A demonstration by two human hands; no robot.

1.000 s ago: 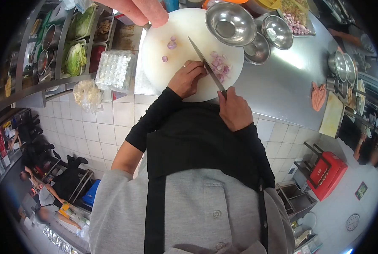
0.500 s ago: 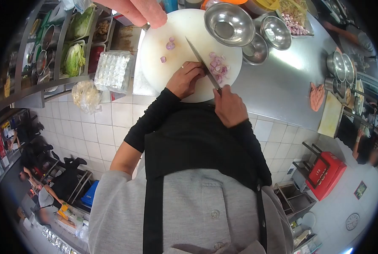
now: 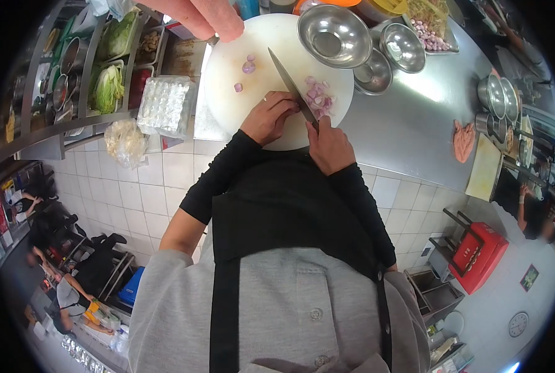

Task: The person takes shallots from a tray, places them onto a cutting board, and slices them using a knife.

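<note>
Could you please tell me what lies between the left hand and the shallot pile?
The knife blade lies between the left hand and the shallot pile, as the head view shows.

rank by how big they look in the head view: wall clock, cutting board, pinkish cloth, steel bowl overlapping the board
1. Cutting board
2. Steel bowl overlapping the board
3. Pinkish cloth
4. Wall clock

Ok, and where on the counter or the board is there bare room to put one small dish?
The widest bare patch is the metal counter between the steel bowls and the pink cloth. On the white board, a smaller one lies between the loose purple pieces and the knife. Crowded: around the left hand, right hand and chopped pile.
</note>
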